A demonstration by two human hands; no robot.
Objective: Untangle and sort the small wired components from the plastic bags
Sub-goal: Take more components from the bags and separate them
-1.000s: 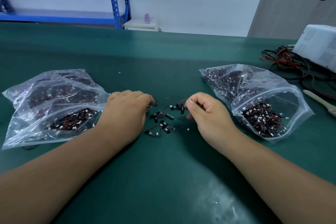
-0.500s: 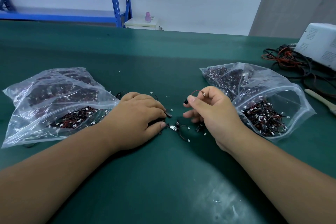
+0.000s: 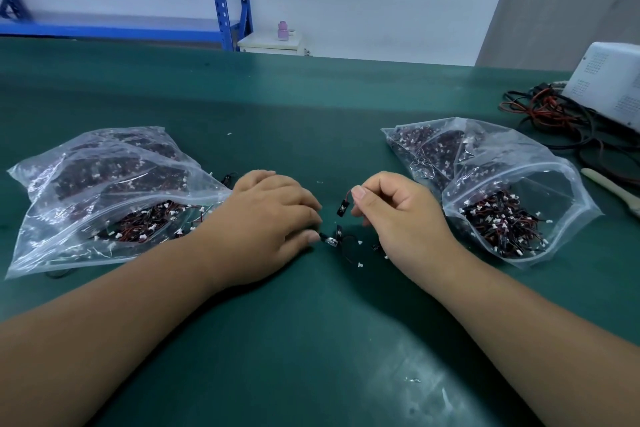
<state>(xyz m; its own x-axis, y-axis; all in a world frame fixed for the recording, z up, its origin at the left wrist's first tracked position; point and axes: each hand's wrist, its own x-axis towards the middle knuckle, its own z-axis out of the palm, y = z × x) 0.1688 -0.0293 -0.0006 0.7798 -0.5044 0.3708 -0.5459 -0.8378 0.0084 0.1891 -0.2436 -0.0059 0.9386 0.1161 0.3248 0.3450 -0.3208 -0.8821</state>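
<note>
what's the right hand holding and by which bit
A small black wired component, pinched by its thin wire between thumb and forefinger of the right hand; its black body dangles free.

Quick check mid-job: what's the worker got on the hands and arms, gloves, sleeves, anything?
Both the left hand and right hand are bare, with no gloves, rings or watch showing. The forearms are bare to the frame edge. Right thumbnail looks short.
</note>
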